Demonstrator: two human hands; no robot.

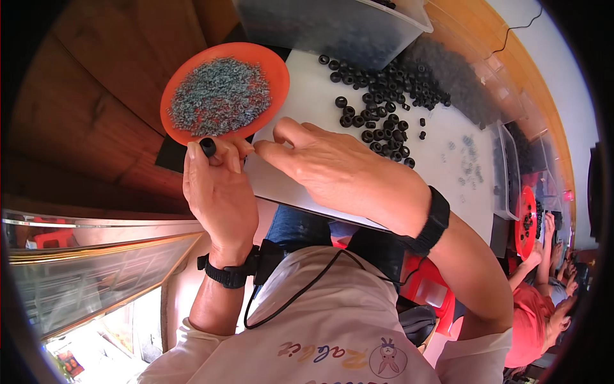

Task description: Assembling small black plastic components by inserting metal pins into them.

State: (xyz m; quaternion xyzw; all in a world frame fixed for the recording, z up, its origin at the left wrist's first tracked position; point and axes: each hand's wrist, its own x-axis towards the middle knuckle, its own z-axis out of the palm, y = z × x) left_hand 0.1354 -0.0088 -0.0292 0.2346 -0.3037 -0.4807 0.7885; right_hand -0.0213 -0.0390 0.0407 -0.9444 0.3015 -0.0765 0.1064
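Observation:
My left hand (220, 195) pinches a small black cylindrical cap (208, 147) between thumb and fingers, its hollow end facing up. Close beside it, my right hand (348, 169) has its fingers curled, the fingertips meeting those of the left hand. Whatever the right fingertips pinch, if anything, is hidden. Just beyond both hands lies an orange-red plate (279, 64) heaped with small metal springs (220, 96). Black ring-like and cylindrical plastic parts (384, 115) are scattered over the white tabletop (307, 96) past my right hand.
A large translucent bin (332, 32) stands at the back. More small springs (470, 163) lie on the right, near a clear container (505, 169). Wooden boards (96, 96) are at the left. Further right, another person (534, 320) sits near a red plate (526, 221).

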